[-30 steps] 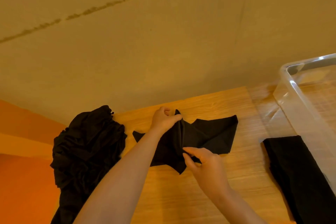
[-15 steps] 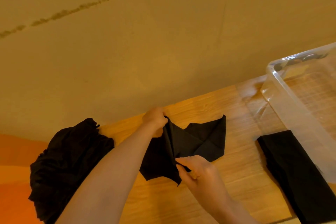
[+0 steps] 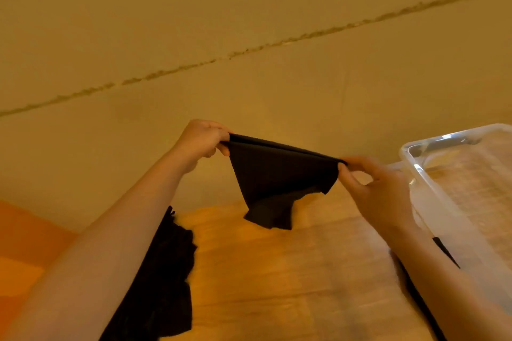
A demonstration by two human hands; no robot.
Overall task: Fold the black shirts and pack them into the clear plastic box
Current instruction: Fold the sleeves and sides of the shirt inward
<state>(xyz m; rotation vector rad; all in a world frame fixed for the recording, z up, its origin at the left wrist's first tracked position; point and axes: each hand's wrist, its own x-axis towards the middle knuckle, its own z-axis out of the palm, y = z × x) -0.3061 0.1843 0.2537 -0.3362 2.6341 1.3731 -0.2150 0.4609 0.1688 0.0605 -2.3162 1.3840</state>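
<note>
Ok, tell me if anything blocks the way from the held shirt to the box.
Nothing visible does. The shirt hangs in the air, pinched by the left hand and right hand. The box sits open-topped just right of the right hand, with only bare table below.

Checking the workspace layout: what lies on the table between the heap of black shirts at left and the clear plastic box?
In the head view, bare wooden table; the held shirt hangs above it, between heap and box.
</note>
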